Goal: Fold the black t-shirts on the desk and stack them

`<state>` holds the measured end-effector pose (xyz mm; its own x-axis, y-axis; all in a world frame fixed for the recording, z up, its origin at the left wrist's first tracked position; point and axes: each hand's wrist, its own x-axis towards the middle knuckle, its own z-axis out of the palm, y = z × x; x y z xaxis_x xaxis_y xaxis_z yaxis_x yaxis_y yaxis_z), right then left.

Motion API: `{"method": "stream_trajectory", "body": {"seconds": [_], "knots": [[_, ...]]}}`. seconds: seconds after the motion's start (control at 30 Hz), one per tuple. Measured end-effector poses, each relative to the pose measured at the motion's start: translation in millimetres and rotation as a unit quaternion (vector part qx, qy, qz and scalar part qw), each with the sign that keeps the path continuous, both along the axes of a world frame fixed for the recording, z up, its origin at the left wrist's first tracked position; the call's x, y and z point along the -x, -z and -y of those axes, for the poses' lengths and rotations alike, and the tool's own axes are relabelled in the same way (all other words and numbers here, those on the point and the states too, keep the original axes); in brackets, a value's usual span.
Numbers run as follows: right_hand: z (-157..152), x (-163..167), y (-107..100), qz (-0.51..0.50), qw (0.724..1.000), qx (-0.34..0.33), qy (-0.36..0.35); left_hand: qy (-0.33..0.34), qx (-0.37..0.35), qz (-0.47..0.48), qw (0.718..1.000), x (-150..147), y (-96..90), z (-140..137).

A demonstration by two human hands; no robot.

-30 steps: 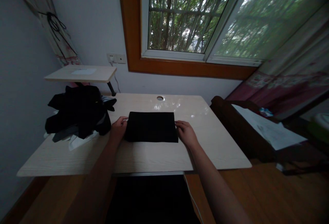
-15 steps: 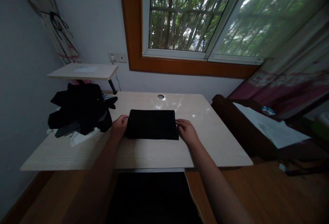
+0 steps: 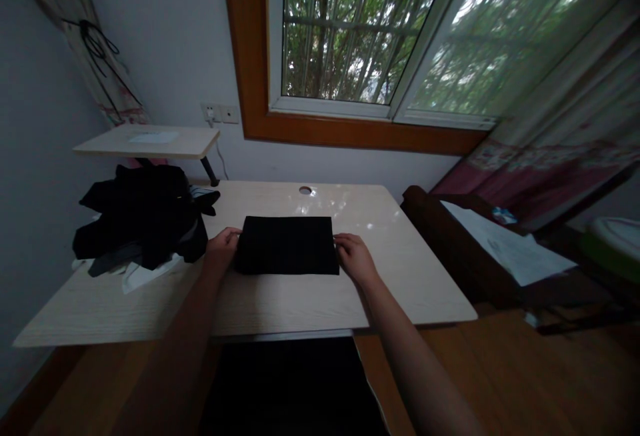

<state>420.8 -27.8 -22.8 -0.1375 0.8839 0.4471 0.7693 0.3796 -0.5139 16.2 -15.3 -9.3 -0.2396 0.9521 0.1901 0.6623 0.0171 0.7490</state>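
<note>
Along the left end of the worktop [image 3: 415, 283], a loose heap of dark clothes [image 3: 145, 216] sits in soft, uneven folds, with a smooth white cloth [image 3: 150, 275] poking out toward the front edge. Over the rear left corner stands a flat, pale raised shelf [image 3: 195, 144] on dark legs, with a thin white sheet [image 3: 153, 137] on it. The left hand [image 3: 221, 249] comes next, its fingertips at the left side of a folded black cloth [image 3: 289, 246], a matte, flat rectangle around the middle of the worktop. The right hand [image 3: 354, 254] is at the opposite side, fingers bent, tips at the cloth's border. Whether either grip is clamped on the fabric or only touching it, I cannot tell.

As for edges, the left hand fits in a narrow gap between heap and cloth. The cloth's long sides run roughly parallel to the front and rear edges, with a band of pale wood grain along each; a round hole [image 3: 305, 190] lies near the rear edge. Widest is the smooth stretch from the right hand to the right edge.
</note>
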Motion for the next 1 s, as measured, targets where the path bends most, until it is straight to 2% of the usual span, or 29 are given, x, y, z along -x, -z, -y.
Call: {"method": "stream_trajectory", "body": {"seconds": [0.63,1.0], "knots": [[5,17,-15,0.151,0.985,0.024,0.075,0.0,-0.001,0.003,1.0,-1,-3.9,1],[4,17,-13,0.143,0.986,0.019,0.078,0.004,0.002,0.008,1.0,-1,-3.4,2]]}}
